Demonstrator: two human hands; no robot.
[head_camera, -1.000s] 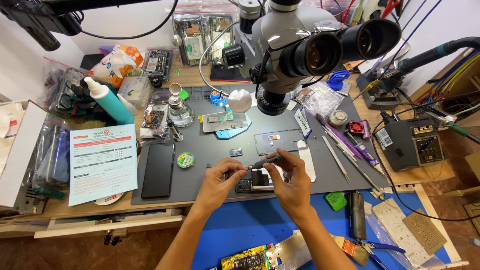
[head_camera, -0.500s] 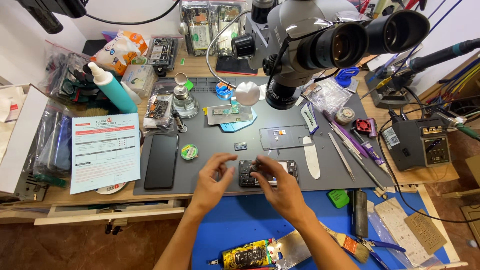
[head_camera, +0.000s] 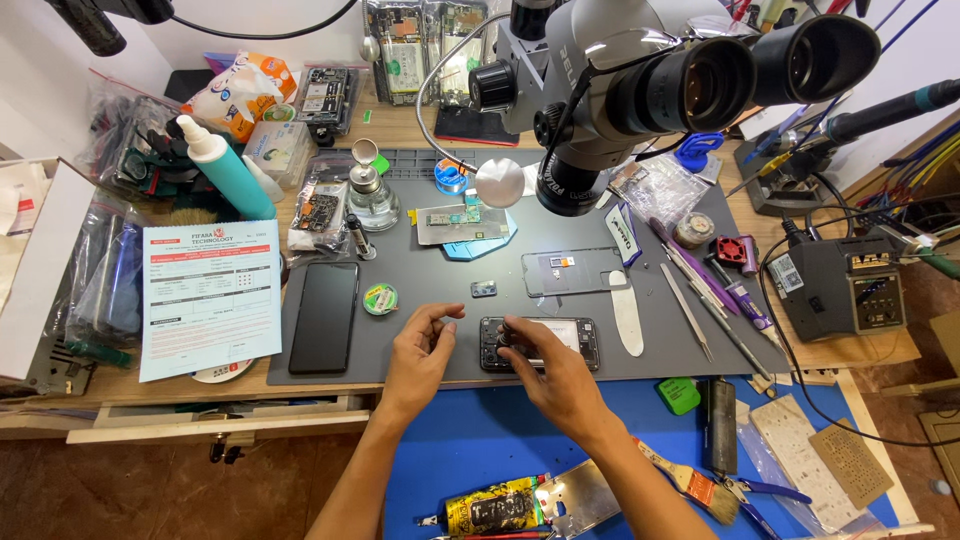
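Pinching opened phone (head_camera: 540, 343) w/ right hand (head_camera: 545, 375), left hand (head_camera: 420, 350) loosely curled, empty; white form (head_camera: 210, 297) far left.

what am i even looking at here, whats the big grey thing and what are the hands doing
This is one view from a camera worn on a person's head, looking down at a workbench. The big grey thing is a stereo microscope with two black eyepieces, hanging over a dark grey rubber work mat. The left hand hovers with fingers curled beside a small opened black phone body, while the right hand rests on it. Nearby lie a whole black phone, a white and blue printed form, a teal squeeze bottle with a white nozzle and slim metal tweezers.
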